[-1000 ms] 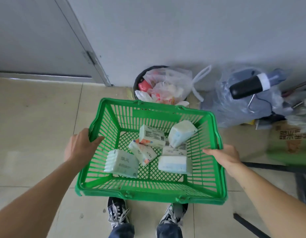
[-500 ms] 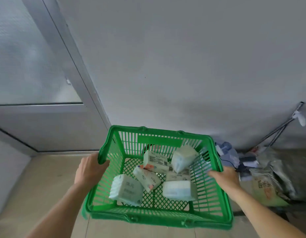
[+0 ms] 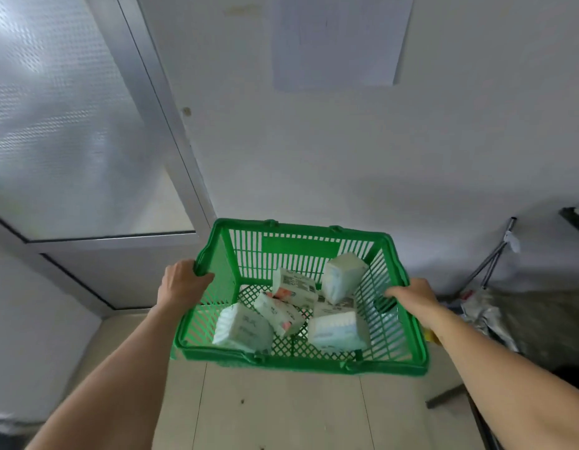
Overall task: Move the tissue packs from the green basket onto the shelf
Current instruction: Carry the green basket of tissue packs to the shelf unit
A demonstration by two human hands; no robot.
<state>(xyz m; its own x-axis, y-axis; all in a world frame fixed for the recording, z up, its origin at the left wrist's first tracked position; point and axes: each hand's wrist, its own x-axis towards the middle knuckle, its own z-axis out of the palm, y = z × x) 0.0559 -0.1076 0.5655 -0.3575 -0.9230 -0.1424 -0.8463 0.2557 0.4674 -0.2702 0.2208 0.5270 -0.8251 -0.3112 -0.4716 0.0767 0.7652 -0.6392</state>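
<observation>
I hold a green plastic basket (image 3: 301, 360) in the air in front of me, above a tiled floor. My left hand (image 3: 181, 285) grips its left rim and my right hand (image 3: 411, 298) grips its right rim. Several white tissue packs lie loose on the basket's mesh bottom: one at the front left (image 3: 241, 329), one at the front right (image 3: 337, 329), one leaning in the far right corner (image 3: 341, 276), and others in the middle (image 3: 293, 285). No shelf is clearly in view.
A grey wall (image 3: 346, 157) stands straight ahead, with a pale sheet (image 3: 340, 40) fixed high on it. A metal-framed glass door (image 3: 70, 125) is at the left. Bags and metal rods (image 3: 486, 303) lie against the wall at the right.
The basket has come up from low over the floor to chest height, and my view has tilted up from the floor and bin to the wall. Both hands keep their grip on the rims.
</observation>
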